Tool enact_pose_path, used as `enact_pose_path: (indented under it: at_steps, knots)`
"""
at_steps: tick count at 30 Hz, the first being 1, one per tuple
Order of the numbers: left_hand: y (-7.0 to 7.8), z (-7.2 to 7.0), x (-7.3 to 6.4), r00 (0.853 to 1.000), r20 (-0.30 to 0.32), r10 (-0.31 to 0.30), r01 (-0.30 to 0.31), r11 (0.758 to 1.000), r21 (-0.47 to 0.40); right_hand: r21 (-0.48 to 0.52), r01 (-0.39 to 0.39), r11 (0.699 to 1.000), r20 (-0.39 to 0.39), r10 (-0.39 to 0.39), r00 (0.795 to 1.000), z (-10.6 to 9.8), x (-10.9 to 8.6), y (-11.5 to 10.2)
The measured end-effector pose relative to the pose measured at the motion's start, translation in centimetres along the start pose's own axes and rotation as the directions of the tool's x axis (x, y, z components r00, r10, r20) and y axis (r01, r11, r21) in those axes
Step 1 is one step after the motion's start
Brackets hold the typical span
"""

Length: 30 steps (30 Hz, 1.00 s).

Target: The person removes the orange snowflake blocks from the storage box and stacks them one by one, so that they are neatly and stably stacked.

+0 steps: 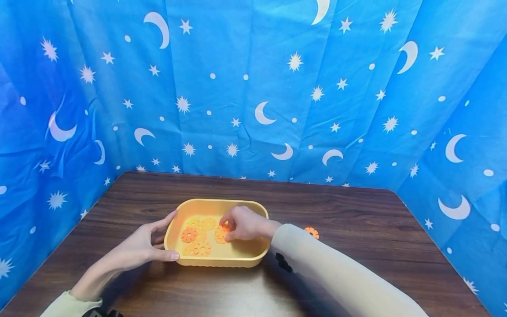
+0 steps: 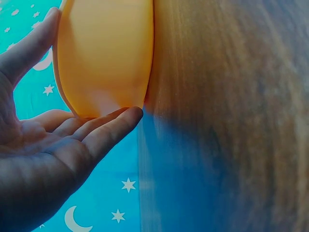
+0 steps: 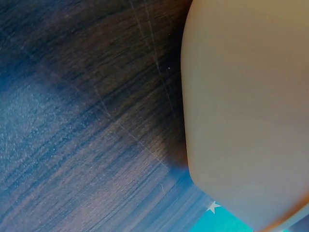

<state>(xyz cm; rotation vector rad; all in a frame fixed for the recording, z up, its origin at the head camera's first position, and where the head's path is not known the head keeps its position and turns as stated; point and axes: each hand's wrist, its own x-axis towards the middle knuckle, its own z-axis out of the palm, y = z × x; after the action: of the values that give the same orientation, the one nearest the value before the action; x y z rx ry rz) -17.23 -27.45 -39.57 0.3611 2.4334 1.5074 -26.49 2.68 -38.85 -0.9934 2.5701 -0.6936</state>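
Observation:
A yellow plastic bin (image 1: 222,263) with rounded corners sits on the table, several orange and yellow notched discs inside it. My left hand (image 1: 136,246) holds the bin's left end, thumb at the near corner and fingers along the far side. In the left wrist view, those fingers (image 2: 113,128) lie against the yellow wall. Reaching in over the right side, my right hand (image 1: 245,222) pinches an orange notched disc (image 1: 222,232) close over the bin floor. To its left lies a darker orange disc (image 1: 189,234). The right wrist view shows only the bin's outer wall (image 3: 241,106), the hand hidden.
Another orange notched disc (image 1: 312,232) lies on the dark wooden table (image 1: 344,211) right of the bin, partly behind the right sleeve (image 1: 332,264). A blue curtain (image 1: 253,92) with white moons and stars surrounds the table's back and sides.

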Motion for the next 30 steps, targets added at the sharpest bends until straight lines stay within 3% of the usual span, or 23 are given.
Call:
enact_pose_path:
  at_steps: [6, 30]
  knots:
    - [-0.08, -0.02, -0.04, 1.000, 0.003, 0.017, -0.017, 1.000, 0.002, 0.014, -0.017, 1.000, -0.001, 0.017, 1.000, 0.05, -0.15, -0.13]
    - [0.09, 0.15, -0.09, 1.000, -0.008, -0.016, 0.016, 1.000, -0.005, 0.029, 0.011, 1.000, -0.026, -0.010, 1.000, 0.08, -0.21, -0.27]
